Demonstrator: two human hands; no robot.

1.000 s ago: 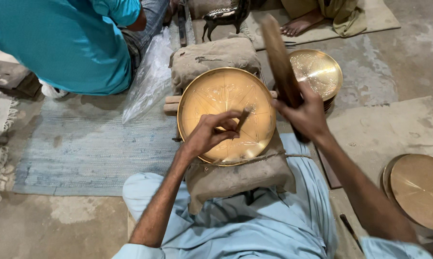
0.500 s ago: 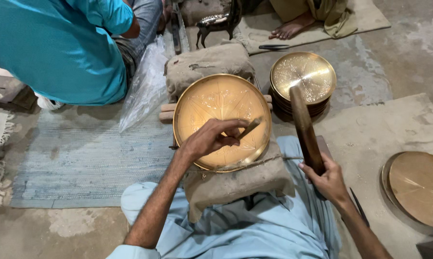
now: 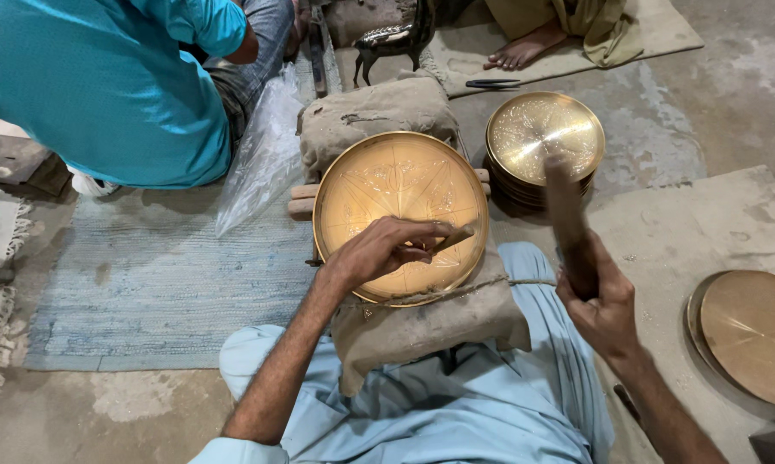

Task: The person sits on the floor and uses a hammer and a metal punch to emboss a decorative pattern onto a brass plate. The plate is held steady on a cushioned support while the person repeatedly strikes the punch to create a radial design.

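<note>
On the brass plate (image 3: 400, 215), left hand (image 3: 387, 251) pinches a chisel (image 3: 452, 239); right hand (image 3: 602, 301) grips a mallet (image 3: 566, 219)

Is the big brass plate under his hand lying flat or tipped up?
Roughly flat, face up: the brass plate rests on cloth pads, its whole round inside showing.

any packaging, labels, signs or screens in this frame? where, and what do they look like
No labels, signs or screens in view.
Clear plastic bag: the only packaging, crumpled, see-through, lying on the blue rug left of the engraved brass plate, beside a person in a turquoise shirt.
Contents of the bag cannot be made out.
</note>
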